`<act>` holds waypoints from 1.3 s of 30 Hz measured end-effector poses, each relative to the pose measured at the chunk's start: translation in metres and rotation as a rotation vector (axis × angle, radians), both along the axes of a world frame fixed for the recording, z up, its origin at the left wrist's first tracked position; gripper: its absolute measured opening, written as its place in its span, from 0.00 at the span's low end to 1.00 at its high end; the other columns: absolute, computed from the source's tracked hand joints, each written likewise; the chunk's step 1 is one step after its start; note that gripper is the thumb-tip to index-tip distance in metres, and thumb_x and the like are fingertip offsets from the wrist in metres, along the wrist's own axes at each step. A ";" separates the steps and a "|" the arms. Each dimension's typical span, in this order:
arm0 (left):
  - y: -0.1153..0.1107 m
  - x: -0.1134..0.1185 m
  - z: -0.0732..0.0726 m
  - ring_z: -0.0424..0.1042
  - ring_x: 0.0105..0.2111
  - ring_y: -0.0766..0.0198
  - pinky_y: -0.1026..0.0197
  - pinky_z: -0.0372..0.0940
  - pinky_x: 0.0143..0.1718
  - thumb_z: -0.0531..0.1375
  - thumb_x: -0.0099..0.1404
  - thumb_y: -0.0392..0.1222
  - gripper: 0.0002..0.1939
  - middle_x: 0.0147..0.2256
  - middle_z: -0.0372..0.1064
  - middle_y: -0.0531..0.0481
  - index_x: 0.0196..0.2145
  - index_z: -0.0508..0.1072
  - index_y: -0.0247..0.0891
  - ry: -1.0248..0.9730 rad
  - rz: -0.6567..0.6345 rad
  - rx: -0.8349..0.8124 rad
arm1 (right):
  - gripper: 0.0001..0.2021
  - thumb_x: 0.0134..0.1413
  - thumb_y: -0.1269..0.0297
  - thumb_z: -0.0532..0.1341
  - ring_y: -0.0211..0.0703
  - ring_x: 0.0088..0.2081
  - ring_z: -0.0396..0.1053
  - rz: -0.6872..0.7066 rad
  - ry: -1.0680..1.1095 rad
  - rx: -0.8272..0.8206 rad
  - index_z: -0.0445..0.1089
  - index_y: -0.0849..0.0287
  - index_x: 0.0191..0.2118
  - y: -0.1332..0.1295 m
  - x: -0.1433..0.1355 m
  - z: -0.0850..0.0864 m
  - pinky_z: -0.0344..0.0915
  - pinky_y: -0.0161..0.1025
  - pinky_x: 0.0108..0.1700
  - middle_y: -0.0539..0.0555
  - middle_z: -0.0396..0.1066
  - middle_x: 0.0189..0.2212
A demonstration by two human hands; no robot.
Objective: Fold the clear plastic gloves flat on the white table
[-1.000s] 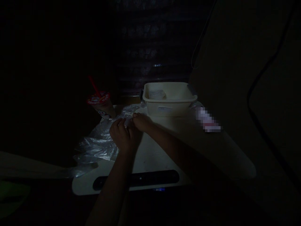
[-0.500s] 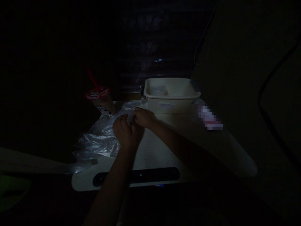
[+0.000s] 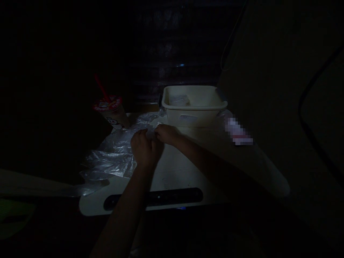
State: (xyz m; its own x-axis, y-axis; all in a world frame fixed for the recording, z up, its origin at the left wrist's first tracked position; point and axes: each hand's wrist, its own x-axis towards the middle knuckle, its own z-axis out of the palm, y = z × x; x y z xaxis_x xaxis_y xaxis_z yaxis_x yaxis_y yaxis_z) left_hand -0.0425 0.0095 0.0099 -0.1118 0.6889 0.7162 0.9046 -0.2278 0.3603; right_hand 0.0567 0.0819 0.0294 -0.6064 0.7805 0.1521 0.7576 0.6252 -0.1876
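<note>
Clear, crinkled, shiny plastic film (image 3: pixel 113 163) spreads left of centre, its long axis slanting from lower left up towards the middle. Compared with a second ago, the bare left hand (image 3: pixel 143 147) and right hand (image 3: pixel 167 134) sit farther right of the red-lidded cup (image 3: pixel 115 120). Fingers curl inward; darkness hides whether they pinch film.

Bare left hand (image 3: pixel 143 148) and bare right hand (image 3: pixel 167 134), seen in dim light.
Both are ungloved, with rounded, blunt outlines. The left forearm (image 3: pixel 125 204) is uncovered as far as it shows, widening smoothly from the wrist; the right forearm (image 3: pixel 197 154) is bare too, fading into shadow where clothing cannot be made out.
</note>
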 end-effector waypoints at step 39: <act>0.002 0.000 -0.008 0.63 0.32 0.59 0.58 0.56 0.35 0.51 0.53 0.37 0.09 0.29 0.67 0.46 0.32 0.69 0.35 0.061 -0.111 -0.010 | 0.09 0.47 0.67 0.52 0.36 0.29 0.63 -0.165 0.443 0.244 0.68 0.62 0.26 -0.033 0.092 0.051 0.57 0.33 0.34 0.50 0.67 0.26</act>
